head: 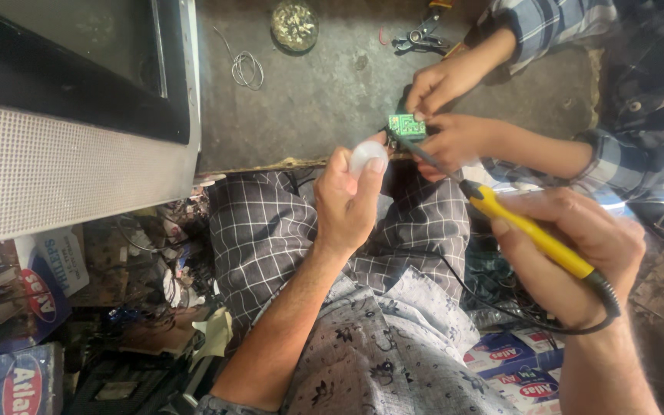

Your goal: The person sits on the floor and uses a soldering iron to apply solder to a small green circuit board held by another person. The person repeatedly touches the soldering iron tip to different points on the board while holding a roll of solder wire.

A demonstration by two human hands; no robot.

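My right hand [578, 253] kept a closed grip on the yellow soldering iron [532, 234], its tip at the small green circuit board [406, 126]. My left hand [347, 200] pinched a white bulb dome [367, 157] just beside it. Another person's two hands [447, 115] held the board above the grey desk [317, 100].

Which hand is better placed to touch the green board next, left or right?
Right, probably. The right hand holds the yellow soldering iron, its tip already reaching the small green circuit board that another person's hands hold. The left hand is occupied with a small white round object beside the board.
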